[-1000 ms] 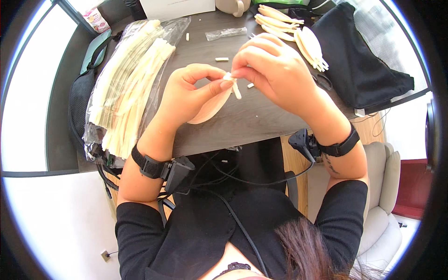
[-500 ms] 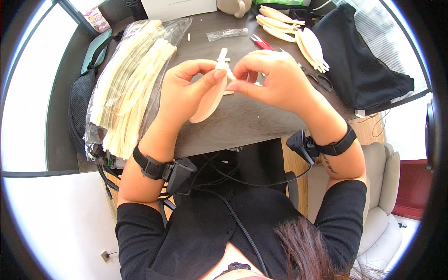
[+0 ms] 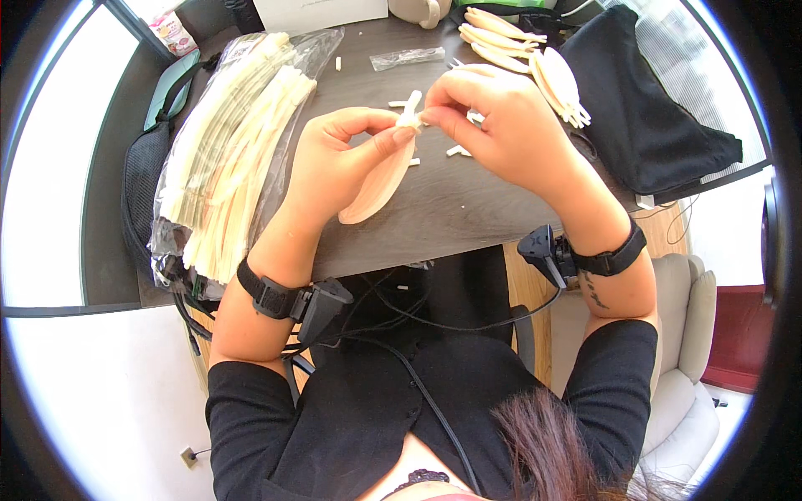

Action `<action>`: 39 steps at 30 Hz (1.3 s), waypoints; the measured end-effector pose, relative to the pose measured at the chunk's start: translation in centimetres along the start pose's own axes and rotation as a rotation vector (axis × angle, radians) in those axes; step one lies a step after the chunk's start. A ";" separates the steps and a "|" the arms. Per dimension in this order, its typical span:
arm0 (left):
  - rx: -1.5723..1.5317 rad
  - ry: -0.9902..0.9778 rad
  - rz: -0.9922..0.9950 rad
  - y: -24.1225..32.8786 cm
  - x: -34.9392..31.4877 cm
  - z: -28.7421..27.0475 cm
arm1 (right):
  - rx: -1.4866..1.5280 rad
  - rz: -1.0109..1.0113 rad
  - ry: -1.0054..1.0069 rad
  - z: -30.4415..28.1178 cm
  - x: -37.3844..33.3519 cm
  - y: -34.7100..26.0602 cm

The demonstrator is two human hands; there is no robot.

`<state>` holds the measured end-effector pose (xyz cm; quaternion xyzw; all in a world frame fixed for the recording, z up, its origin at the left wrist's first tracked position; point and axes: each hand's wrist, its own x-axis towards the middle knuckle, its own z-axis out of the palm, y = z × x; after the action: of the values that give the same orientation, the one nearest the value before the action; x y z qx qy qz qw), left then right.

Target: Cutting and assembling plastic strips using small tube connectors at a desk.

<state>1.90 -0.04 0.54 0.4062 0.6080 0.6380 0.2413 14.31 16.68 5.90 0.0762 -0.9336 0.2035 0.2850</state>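
Note:
My left hand [image 3: 347,150] is closed, pinching a cream, petal-shaped piece [image 3: 380,188] that looks made of chenille stems laid side by side. The petal's rounded end hangs down beside my palm, and a short stub sticks up above my thumb. At the knotted base of that stub, my right hand [image 3: 480,113] closes thumb and forefinger together. Whatever lies between those right fingertips is too small to make out; it seems to be the end of a cream stem at the petal's base. Short cut bits [image 3: 458,151] lie on the table under my hands.
At left, a clear plastic bag [image 3: 313,54] holds long cream stems [image 3: 242,159]. Several finished petal shapes [image 3: 555,83] lie at the far right, next to a black cloth bag [image 3: 643,108]. A small clear packet [image 3: 407,59] sits at the back of the dark table [image 3: 401,238].
My right hand has risen slightly, and its fingertips now meet at the petal's base. It covers the red-handled tool seen before. My left hand keeps its pinch on the petal.

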 end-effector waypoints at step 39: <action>-0.013 -0.035 -0.101 -0.7 0.1 -0.1 | 0.356 0.403 -0.235 -0.3 0.0 0.5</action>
<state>1.64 0.07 -0.13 0.3844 0.6193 0.6217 0.2866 14.32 17.24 6.03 -0.0391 -0.9061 0.4063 0.1110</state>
